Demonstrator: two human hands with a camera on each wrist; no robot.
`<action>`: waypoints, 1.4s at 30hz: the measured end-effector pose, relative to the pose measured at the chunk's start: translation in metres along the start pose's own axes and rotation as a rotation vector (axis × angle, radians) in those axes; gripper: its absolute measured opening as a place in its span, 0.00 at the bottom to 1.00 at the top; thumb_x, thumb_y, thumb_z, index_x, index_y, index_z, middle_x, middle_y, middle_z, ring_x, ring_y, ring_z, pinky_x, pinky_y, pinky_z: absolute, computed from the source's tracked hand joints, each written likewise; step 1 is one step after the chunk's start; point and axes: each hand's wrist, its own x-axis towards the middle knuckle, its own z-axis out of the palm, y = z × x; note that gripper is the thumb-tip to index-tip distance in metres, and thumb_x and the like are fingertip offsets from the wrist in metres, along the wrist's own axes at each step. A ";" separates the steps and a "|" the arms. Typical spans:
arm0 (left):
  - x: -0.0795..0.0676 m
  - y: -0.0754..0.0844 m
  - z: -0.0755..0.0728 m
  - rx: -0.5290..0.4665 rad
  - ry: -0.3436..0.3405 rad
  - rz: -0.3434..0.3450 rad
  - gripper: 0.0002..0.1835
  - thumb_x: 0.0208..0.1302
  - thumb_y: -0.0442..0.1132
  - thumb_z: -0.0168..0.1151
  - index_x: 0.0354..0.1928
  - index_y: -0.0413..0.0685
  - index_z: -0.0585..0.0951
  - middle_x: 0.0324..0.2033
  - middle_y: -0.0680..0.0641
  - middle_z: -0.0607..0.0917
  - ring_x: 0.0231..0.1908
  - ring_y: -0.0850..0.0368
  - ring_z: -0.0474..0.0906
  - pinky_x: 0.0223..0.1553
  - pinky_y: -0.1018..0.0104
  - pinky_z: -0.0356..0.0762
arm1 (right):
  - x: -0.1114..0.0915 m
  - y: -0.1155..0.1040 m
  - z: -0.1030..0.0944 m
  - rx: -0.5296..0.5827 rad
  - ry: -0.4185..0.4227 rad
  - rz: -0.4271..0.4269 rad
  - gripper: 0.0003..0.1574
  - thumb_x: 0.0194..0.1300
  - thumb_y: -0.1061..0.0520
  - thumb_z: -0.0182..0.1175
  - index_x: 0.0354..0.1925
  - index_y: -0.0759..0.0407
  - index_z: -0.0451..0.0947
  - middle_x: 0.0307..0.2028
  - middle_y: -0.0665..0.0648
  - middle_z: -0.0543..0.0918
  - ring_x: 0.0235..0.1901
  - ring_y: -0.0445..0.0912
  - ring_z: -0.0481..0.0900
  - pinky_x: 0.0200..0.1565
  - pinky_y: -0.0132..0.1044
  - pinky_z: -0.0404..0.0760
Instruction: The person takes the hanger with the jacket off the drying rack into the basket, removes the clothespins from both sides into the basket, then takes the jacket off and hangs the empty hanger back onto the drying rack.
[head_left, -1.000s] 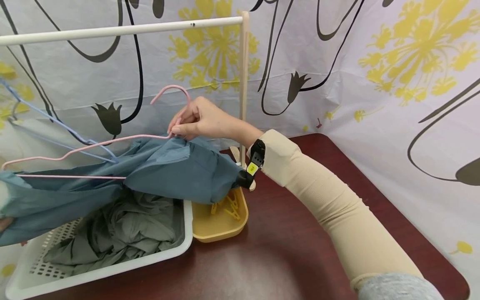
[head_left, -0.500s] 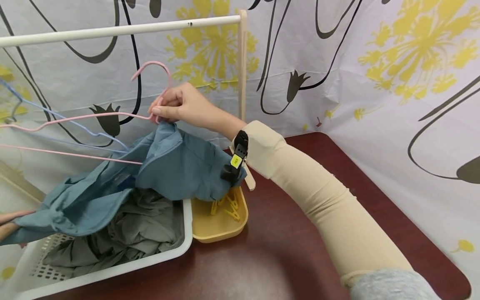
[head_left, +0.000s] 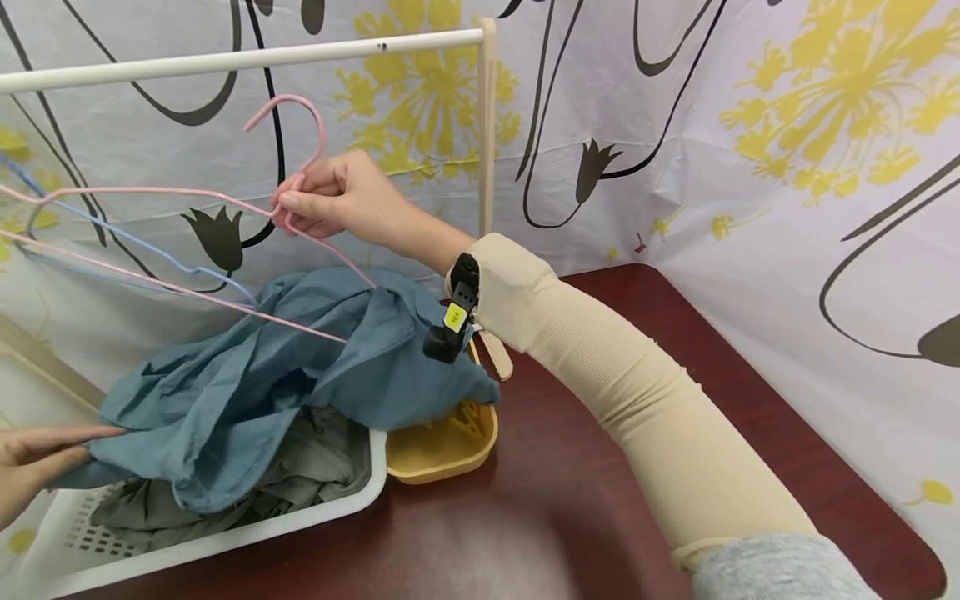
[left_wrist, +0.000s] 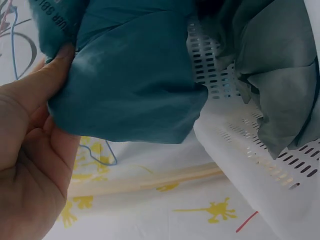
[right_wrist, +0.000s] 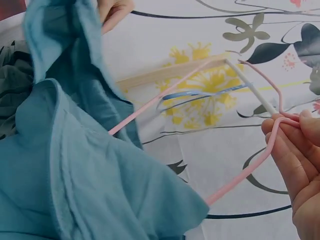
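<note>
My right hand (head_left: 341,196) pinches a pink clothes hanger (head_left: 142,191) at the neck, just under its upright hook. One end of the hanger still runs into a blue shirt (head_left: 225,392), while the other end is bare and reaches out of the head view at left. The shirt droops over the laundry basket and hangs below my right wrist. At lower left, my left hand (head_left: 37,467) holds the shirt's edge between thumb and fingers. In the left wrist view the left thumb presses on the teal cloth (left_wrist: 125,80), near some dark lettering.
A white basket (head_left: 300,533) with a grey-green cloth (head_left: 322,467) stands below. Beside it is a yellow tray (head_left: 442,462) holding yellow clothespins. A rack with a white rail (head_left: 225,64) rises behind, with a blue hanger (head_left: 165,254) at left. The dark red table (head_left: 600,483) extends right.
My right hand has lifted the pink hanger up and to the left, and its left end has come out of the shirt. The shirt has sunk lower; my left hand has come into view holding it.
</note>
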 end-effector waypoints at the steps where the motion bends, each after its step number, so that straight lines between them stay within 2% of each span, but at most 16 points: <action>1: 0.000 0.003 0.001 0.012 -0.011 -0.007 0.29 0.57 0.17 0.52 0.39 0.67 0.82 0.31 0.77 0.74 0.23 0.83 0.67 0.19 0.81 0.65 | 0.001 -0.001 0.000 0.009 0.006 0.000 0.10 0.63 0.66 0.55 0.40 0.74 0.79 0.31 0.62 0.84 0.31 0.48 0.82 0.36 0.38 0.82; 3: 0.000 0.006 0.002 0.046 -0.034 -0.005 0.30 0.54 0.17 0.55 0.38 0.68 0.82 0.27 0.76 0.73 0.23 0.86 0.65 0.18 0.83 0.65 | 0.002 -0.004 0.001 0.029 0.020 0.019 0.10 0.64 0.66 0.55 0.40 0.74 0.79 0.31 0.63 0.84 0.32 0.47 0.82 0.37 0.38 0.82; 6: -0.002 0.009 0.004 0.148 -0.095 -0.058 0.31 0.54 0.20 0.57 0.36 0.76 0.80 0.16 0.66 0.71 0.14 0.78 0.59 0.11 0.77 0.63 | 0.004 -0.007 0.003 0.048 0.047 0.053 0.11 0.64 0.66 0.54 0.41 0.74 0.78 0.32 0.62 0.84 0.33 0.47 0.82 0.38 0.36 0.81; 9: -0.003 0.013 0.005 0.260 -0.178 -0.111 0.24 0.55 0.23 0.59 0.38 0.68 0.82 0.14 0.44 0.75 0.10 0.70 0.54 0.10 0.72 0.62 | 0.006 -0.012 0.005 0.074 0.090 0.088 0.12 0.64 0.66 0.54 0.43 0.73 0.78 0.34 0.61 0.84 0.34 0.45 0.82 0.40 0.34 0.80; 10: -0.003 0.015 0.005 0.282 -0.201 -0.131 0.19 0.55 0.24 0.59 0.39 0.59 0.84 0.20 0.37 0.79 0.10 0.68 0.55 0.12 0.71 0.63 | 0.006 -0.013 0.006 0.095 0.107 0.087 0.12 0.64 0.66 0.54 0.43 0.73 0.78 0.34 0.62 0.84 0.34 0.45 0.82 0.40 0.34 0.80; 13: -0.004 0.021 0.008 0.290 -0.232 -0.142 0.11 0.52 0.23 0.61 0.38 0.38 0.84 0.30 0.34 0.81 0.11 0.67 0.57 0.14 0.71 0.64 | 0.007 -0.019 0.009 0.170 0.171 0.089 0.12 0.64 0.67 0.54 0.43 0.75 0.77 0.34 0.63 0.84 0.34 0.46 0.82 0.40 0.34 0.80; 17: -0.006 0.023 0.010 0.247 -0.253 -0.128 0.12 0.49 0.21 0.61 0.36 0.38 0.84 0.27 0.45 0.81 0.09 0.64 0.53 0.12 0.70 0.63 | 0.007 -0.025 0.010 0.274 0.237 0.017 0.12 0.63 0.69 0.53 0.43 0.78 0.76 0.32 0.66 0.83 0.32 0.47 0.83 0.40 0.36 0.81; 20: -0.007 0.020 0.010 0.232 -0.318 -0.134 0.12 0.48 0.21 0.62 0.37 0.36 0.84 0.33 0.44 0.84 0.14 0.69 0.63 0.17 0.72 0.68 | 0.007 -0.028 0.009 0.318 0.259 -0.057 0.12 0.63 0.71 0.53 0.43 0.80 0.75 0.33 0.69 0.82 0.32 0.49 0.83 0.40 0.37 0.81; 23: -0.005 0.014 0.009 0.209 -0.437 -0.169 0.13 0.50 0.24 0.63 0.40 0.34 0.83 0.37 0.39 0.83 0.25 0.76 0.70 0.24 0.71 0.75 | 0.009 -0.031 0.007 0.342 0.304 -0.086 0.11 0.63 0.71 0.53 0.42 0.80 0.75 0.34 0.69 0.82 0.31 0.48 0.83 0.40 0.37 0.81; 26: -0.004 0.009 0.008 0.123 -0.578 -0.228 0.15 0.53 0.27 0.62 0.44 0.30 0.80 0.42 0.32 0.81 0.32 0.78 0.72 0.31 0.65 0.80 | 0.010 -0.035 0.006 0.385 0.371 -0.090 0.11 0.62 0.71 0.53 0.41 0.80 0.75 0.32 0.68 0.83 0.30 0.48 0.83 0.40 0.38 0.81; 29: -0.005 0.006 0.007 -0.005 -0.680 -0.251 0.16 0.55 0.27 0.60 0.47 0.28 0.78 0.42 0.29 0.79 0.30 0.75 0.74 0.27 0.65 0.79 | 0.010 -0.040 0.002 0.414 0.422 -0.106 0.10 0.62 0.72 0.53 0.40 0.80 0.75 0.31 0.67 0.83 0.30 0.49 0.82 0.40 0.39 0.81; 32: -0.007 0.004 0.007 -0.196 -0.745 -0.220 0.15 0.54 0.24 0.59 0.46 0.37 0.81 0.40 0.41 0.83 0.30 0.70 0.77 0.25 0.65 0.78 | 0.008 -0.045 -0.003 0.415 0.457 -0.131 0.10 0.61 0.72 0.53 0.40 0.80 0.75 0.31 0.68 0.83 0.30 0.49 0.82 0.40 0.39 0.81; 35: -0.008 0.003 0.006 -0.383 -0.824 -0.217 0.16 0.55 0.22 0.58 0.45 0.43 0.81 0.39 0.57 0.83 0.35 0.72 0.78 0.30 0.64 0.80 | 0.007 -0.051 -0.008 0.408 0.496 -0.150 0.10 0.61 0.72 0.54 0.41 0.80 0.75 0.31 0.67 0.83 0.30 0.49 0.83 0.40 0.38 0.81; 36: -0.008 0.003 0.007 -0.425 -0.846 -0.217 0.15 0.55 0.22 0.57 0.46 0.38 0.81 0.40 0.59 0.83 0.37 0.73 0.77 0.32 0.64 0.80 | 0.006 -0.052 -0.010 0.410 0.509 -0.156 0.11 0.61 0.72 0.53 0.41 0.80 0.75 0.32 0.68 0.82 0.30 0.49 0.83 0.40 0.38 0.81; 40: -0.007 0.003 0.009 -0.475 -0.905 -0.254 0.15 0.57 0.22 0.56 0.46 0.16 0.72 0.42 0.50 0.83 0.39 0.76 0.75 0.35 0.68 0.80 | 0.006 -0.060 -0.016 0.428 0.549 -0.185 0.12 0.62 0.72 0.52 0.43 0.80 0.74 0.33 0.69 0.82 0.31 0.50 0.83 0.41 0.38 0.81; 42: -0.007 0.002 0.010 -0.491 -0.924 -0.264 0.17 0.57 0.21 0.55 0.46 0.12 0.67 0.42 0.46 0.83 0.39 0.76 0.75 0.35 0.70 0.79 | 0.005 -0.063 -0.020 0.434 0.562 -0.197 0.12 0.62 0.72 0.52 0.43 0.80 0.74 0.34 0.69 0.82 0.31 0.50 0.83 0.41 0.37 0.80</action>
